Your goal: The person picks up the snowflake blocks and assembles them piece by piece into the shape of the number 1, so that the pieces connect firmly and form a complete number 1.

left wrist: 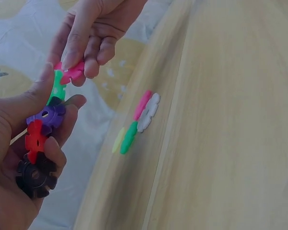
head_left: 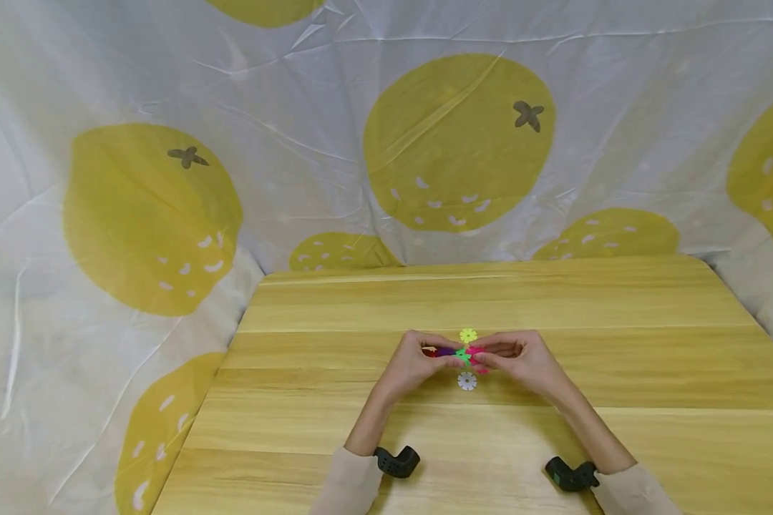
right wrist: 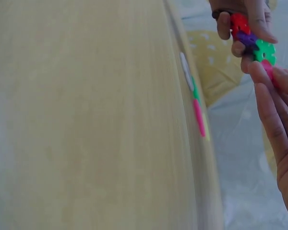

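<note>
My left hand (head_left: pixel 404 368) grips a chain of notched plastic snowflake discs. In the left wrist view the chain runs from a black disc (left wrist: pixel 36 179) by the palm through a red disc (left wrist: pixel 34 142) and a purple disc (left wrist: pixel 45 118) to a green disc (left wrist: pixel 57 90) near the thumb tip. Between thumb and fingers, my right hand (head_left: pixel 524 361) pinches a pink disc (left wrist: pixel 73 73) right at the green disc's free edge. Both hands are raised over the table, fingertips close together. Fingers partly cover the chain.
On the wooden table (head_left: pixel 489 450) below the hands lie loose discs: a white disc (head_left: pixel 467 381), a yellow disc (head_left: pixel 468 335), a pink disc (left wrist: pixel 142 104) and a green disc (left wrist: pixel 128 138). A lemon-print cloth (head_left: pixel 296 164) hangs behind and beside the table.
</note>
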### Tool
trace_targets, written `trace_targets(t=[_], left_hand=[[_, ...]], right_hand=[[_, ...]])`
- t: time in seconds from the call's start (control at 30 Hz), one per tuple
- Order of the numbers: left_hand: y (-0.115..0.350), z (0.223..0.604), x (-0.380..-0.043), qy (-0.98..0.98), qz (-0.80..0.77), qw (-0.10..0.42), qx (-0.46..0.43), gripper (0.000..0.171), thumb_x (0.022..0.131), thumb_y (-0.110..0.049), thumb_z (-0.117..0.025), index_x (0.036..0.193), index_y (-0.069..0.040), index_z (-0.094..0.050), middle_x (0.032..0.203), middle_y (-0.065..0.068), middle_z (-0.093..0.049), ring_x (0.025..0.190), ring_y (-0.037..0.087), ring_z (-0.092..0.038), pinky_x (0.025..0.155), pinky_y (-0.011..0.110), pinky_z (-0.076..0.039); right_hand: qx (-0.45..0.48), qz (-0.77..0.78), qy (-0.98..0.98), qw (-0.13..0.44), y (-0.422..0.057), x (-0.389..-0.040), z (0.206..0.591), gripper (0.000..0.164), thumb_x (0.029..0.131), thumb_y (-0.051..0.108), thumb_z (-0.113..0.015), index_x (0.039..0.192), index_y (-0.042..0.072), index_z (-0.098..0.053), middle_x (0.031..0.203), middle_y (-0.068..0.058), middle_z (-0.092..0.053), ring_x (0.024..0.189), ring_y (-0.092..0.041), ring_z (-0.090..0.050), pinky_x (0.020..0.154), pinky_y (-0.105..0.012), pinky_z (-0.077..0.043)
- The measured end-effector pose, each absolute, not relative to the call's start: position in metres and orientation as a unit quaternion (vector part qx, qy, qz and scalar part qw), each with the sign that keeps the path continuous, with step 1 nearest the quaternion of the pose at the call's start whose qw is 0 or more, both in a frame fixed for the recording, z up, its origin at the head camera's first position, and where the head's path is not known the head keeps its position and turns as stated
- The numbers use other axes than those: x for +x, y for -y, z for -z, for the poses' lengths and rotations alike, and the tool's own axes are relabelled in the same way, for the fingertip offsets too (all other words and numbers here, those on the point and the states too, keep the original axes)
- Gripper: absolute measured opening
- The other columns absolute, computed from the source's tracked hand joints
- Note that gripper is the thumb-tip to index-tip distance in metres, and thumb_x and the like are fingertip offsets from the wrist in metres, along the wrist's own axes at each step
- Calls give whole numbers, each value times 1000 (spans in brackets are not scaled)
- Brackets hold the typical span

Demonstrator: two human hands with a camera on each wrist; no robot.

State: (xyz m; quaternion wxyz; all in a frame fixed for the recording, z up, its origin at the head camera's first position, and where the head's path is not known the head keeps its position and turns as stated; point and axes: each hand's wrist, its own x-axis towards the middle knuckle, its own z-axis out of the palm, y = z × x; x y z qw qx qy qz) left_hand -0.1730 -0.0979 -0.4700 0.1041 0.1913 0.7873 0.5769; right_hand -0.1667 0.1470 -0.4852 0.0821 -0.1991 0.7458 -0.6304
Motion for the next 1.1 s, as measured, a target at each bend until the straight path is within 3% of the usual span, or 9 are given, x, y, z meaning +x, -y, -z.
trace_targets(t=[0.2,0.43,0.6,0.87,1.1], left_hand=[[104,471,-175,-788,-577,114,184,22,87,-18,-84,108,-11,-83,110,7,-80,96,10,-71,77,23,-60],[106,471,-177,-793,-565,114,198,23,87,-20,-85,107,-9,-83,108,8,-80,91,10,-72,75,22,-60],[104,472,-175,-798,-558,117,195,22,88,-20,-84,108,-10,-83,108,7,-81,92,11,-71,75,22,-59],[105,474,-176,-801,-550,120,203,23,89,-22,-83,110,-12,-82,111,6,-80,93,13,-70,74,21,-57],[107,472,-176,-796,-553,133,208,23,90,-21,-82,112,-14,-82,112,5,-80,93,14,-70,74,21,-57]], right_hand=[[-213,621,-751,71,-147,-168,485,26,95,13,-75,120,5,-77,116,-18,-77,92,-15,-78,79,-28,-63],[-225,638,-729,105,-147,-169,487,28,99,12,-70,124,0,-74,111,-20,-78,92,-36,-78,81,-28,-63],[-219,645,-722,121,-148,-168,489,30,100,12,-69,127,-1,-72,104,-19,-79,92,-41,-77,81,-28,-63],[-223,637,-731,100,-149,-168,490,25,100,11,-69,122,0,-74,108,-21,-78,89,-26,-79,80,-31,-63],[-227,647,-718,119,-149,-168,488,27,101,12,-67,124,-3,-72,105,-22,-78,87,-30,-79,79,-41,-64]])
